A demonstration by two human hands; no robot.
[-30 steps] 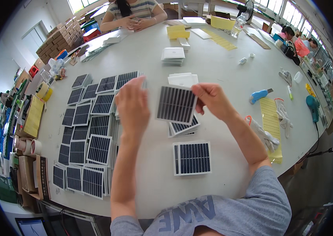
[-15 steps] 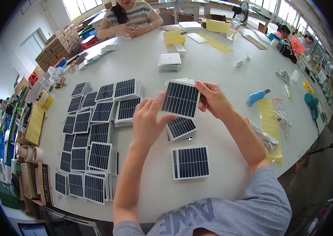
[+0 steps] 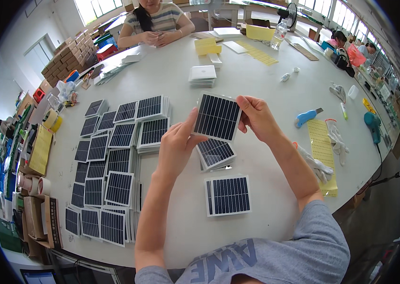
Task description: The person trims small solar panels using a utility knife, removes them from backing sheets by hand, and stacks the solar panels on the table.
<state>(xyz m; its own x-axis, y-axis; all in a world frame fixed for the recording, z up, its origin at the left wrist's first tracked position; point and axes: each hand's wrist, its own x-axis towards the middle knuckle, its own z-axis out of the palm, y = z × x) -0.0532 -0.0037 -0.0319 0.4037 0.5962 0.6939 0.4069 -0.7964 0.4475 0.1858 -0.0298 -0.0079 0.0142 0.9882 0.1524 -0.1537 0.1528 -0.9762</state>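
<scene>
A small solar panel [image 3: 216, 117], dark with white grid lines and a white border, is held up above the table in front of me. My right hand [image 3: 258, 117] pinches its right edge between thumb and fingers. At the opposite edge, my left hand [image 3: 176, 144] has its index finger and thumb against the panel's left side. Beneath the raised panel a short stack of panels [image 3: 217, 154] lies slightly turned, partly hidden. Closer to me rests another small stack of panels [image 3: 228, 195]. Many overlapping stacks of panels [image 3: 119, 187] cover the table's left side.
Pale plates [image 3: 202, 75] are piled beyond my hands. On the right lie a blue-handled tool [image 3: 306, 117], white gloves [image 3: 317, 165], a yellow sheet [image 3: 322, 151] and a teal heat gun [image 3: 373, 127]. A person [image 3: 156, 28] sits across the white table [image 3: 181, 236]; tape rolls [image 3: 53, 120] stand left.
My left thumb and fingers have drawn closer together at the panel's left edge. The panel has shifted slightly up and left, with my right hand still gripping it.
</scene>
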